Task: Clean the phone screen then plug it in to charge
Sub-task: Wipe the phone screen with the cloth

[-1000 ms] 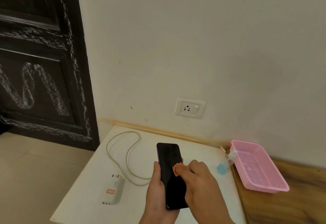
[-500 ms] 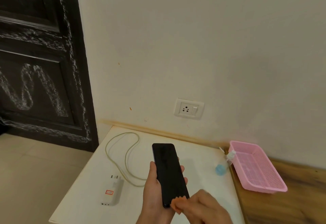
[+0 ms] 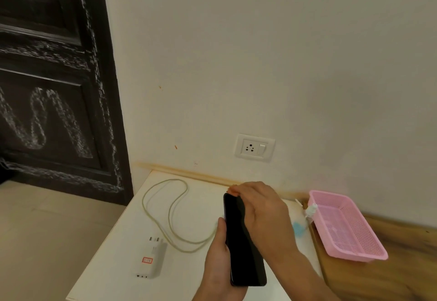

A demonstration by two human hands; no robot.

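Phone (image 3: pixel 243 248) is held just above the white table (image 3: pixel 113 253), screen up. Left hand (image 3: pixel 217 260) grips its left edge, likely steadying it for wiping. Right hand (image 3: pixel 262 210) curls over the top end, pinching what looks like an orange cloth (image 3: pixel 233 190). Charger adapter (image 3: pixel 151 258) and cable (image 3: pixel 170 210) lie unplugged to the left. Wall socket (image 3: pixel 255 147) behind is unobstructed. Pink basket (image 3: pixel 354 257) and spray bottle (image 3: pixel 311 209) sit to the right.

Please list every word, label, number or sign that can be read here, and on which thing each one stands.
None can be read for certain.
Red-framed label on the white charger: too small and blurred to read.
White chalk zigzag on the dark door: a scribble, no clear letter.
The phone and the wall socket: no marking shows.
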